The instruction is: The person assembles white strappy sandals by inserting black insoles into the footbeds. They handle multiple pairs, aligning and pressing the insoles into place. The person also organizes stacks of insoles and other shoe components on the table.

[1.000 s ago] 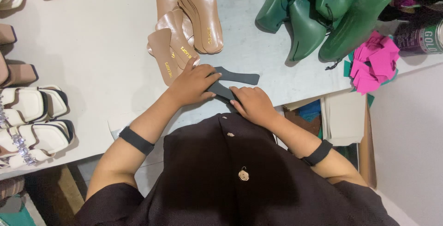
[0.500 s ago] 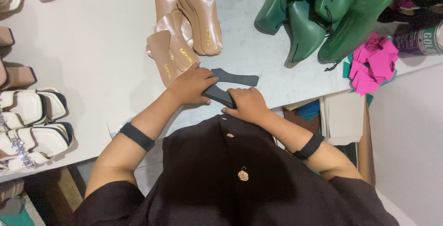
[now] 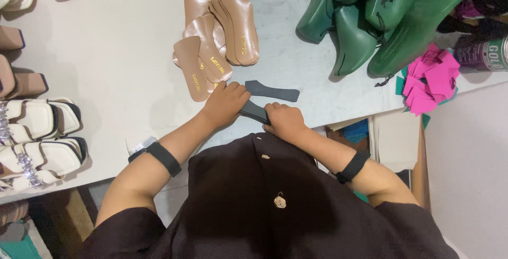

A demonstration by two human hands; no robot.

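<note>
A: Since the earlier frame both hands sit slightly closer together on the dark piece; nothing else on the table has shifted.

B: Finger state, nearest first?

A: Right hand (image 3: 283,121), at the table edge just in front of the dark shirt (image 3: 275,206), has its fingers curled closed around one end of the dark insole piece (image 3: 254,112). Left hand (image 3: 225,104) has fingers bent down, pinching the other end of the same piece. Piece lies low over the white table (image 3: 116,68), between the two hands; contact with the tabletop cannot be told.

B: Wrists?

A: Black band on each forearm, left (image 3: 164,158) and right (image 3: 353,166).

B: Beyond the hands?

A: Flat dark cut-out (image 3: 272,92) lies on the table just past the held piece, close to the left fingertips, apart from them. Further out from the held piece, a fanned stack of tan insoles (image 3: 219,37), nearest one just beside the left hand.

B: Sides?

A: Left of the held piece, well apart: cream sandals (image 3: 39,132) along the table edge. Right and beyond: green shoes (image 3: 381,21) in a heap, pink paper scraps (image 3: 428,79) near them.
</note>
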